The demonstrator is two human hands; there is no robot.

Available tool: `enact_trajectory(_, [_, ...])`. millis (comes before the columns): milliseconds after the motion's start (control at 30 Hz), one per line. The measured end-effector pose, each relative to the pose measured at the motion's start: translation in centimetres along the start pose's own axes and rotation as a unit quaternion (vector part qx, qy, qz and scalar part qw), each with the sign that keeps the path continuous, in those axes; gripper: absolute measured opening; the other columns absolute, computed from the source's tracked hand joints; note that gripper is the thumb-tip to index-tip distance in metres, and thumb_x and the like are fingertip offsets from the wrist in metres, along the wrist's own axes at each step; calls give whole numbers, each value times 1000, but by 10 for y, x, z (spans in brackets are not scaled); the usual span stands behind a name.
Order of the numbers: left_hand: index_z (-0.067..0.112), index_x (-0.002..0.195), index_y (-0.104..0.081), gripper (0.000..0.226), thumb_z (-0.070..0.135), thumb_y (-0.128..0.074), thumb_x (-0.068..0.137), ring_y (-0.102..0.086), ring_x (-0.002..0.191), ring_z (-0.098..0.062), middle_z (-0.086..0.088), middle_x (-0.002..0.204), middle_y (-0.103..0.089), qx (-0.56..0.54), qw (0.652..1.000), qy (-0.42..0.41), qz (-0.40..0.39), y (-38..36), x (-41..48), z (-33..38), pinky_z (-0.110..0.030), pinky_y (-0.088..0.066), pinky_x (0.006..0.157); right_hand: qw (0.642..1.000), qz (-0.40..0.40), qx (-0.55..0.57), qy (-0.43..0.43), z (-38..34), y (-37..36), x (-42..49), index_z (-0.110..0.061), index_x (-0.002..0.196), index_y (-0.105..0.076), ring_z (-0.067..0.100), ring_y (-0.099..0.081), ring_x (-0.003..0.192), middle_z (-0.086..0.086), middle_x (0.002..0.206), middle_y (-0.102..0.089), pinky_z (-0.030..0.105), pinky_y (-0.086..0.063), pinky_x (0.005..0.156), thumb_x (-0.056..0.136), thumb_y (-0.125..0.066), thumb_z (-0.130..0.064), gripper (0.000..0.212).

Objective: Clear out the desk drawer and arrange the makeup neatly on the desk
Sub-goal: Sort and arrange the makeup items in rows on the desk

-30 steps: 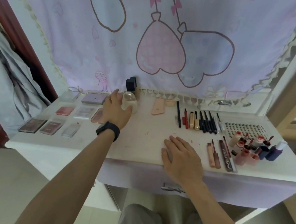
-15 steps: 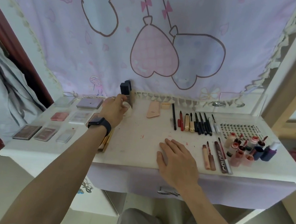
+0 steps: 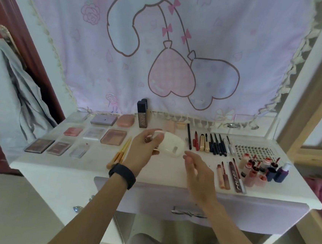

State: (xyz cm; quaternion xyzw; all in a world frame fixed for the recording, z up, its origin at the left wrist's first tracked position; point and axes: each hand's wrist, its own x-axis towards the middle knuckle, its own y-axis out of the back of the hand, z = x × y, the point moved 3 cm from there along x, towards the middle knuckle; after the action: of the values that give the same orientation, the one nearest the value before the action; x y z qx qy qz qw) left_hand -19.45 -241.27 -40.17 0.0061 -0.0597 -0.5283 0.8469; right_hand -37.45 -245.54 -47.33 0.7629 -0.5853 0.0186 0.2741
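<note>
Fingers (image 3: 148,139) of the left hand (image 3: 139,154) are curled round the near end of a white case (image 3: 172,146), thumb on one side and the rest wrapped behind, so the rounded shell is carried in the air rather than lying on the counter (image 3: 83,170). It hangs in front of the dark bottle (image 3: 142,113) and a little to its right, seemingly while a spot is chosen for it. The right hand (image 3: 200,175) floats just beside the case on the side away from the bottle, its fingers (image 3: 189,160) apart, loosely bent and holding nothing, probably ready to steady or take the case. A black wristband (image 3: 122,175) sits on the left wrist. Everything else lies sorted by kind, which suggests the arranging is nearly done. Left of the bottle and toward the front edge, flat palettes (image 3: 114,136) form a tidy grid, with a pink compact (image 3: 125,120) just beside the bottle. In front of the bottle, yellow-handled brushes (image 3: 122,150) lie side by side. Right of the bottle, pencils (image 3: 213,145) run in a parallel row, then a lash tray (image 3: 252,151), small bottles (image 3: 260,170) standing in a cluster, and lip tubes (image 3: 230,174) near the front edge. Below the bottle, under the counter's edge, the drawer (image 3: 148,198) looks pushed in. The bare patch under the case appears the likeliest landing place.
</note>
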Motion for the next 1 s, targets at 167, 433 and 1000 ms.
enact_trajectory(167, [21,117,-67,23,30,-64,96,-69,97,-16,-2,107,-71,-6,999,18,-43,-29,-32,-9,-25,-58,72,982,42,168,-72,-7,20,-17,-21,108,-67,12,-72,71,-13,89,-74,21,-57,61,94,-58,-48,32])
enact_trajectory(433, [11,117,-70,32,32,-69,93,-72,99,-23,-5,104,-76,-35,993,64,-88,-60,-63,-25,-42,-59,90,916,2,333,-222,9,24,-56,-7,114,-65,29,-76,84,10,95,-78,29,-61,67,95,-63,-35,34])
enact_trajectory(1000, [27,100,-61,25,45,-45,103,-57,63,3,8,81,-63,218,965,-95,-113,-66,-70,12,-13,-45,55,990,-33,-139,-19,-37,70,-15,-12,61,-49,6,-47,48,-4,51,-52,30,-37,55,96,-21,-76,78])
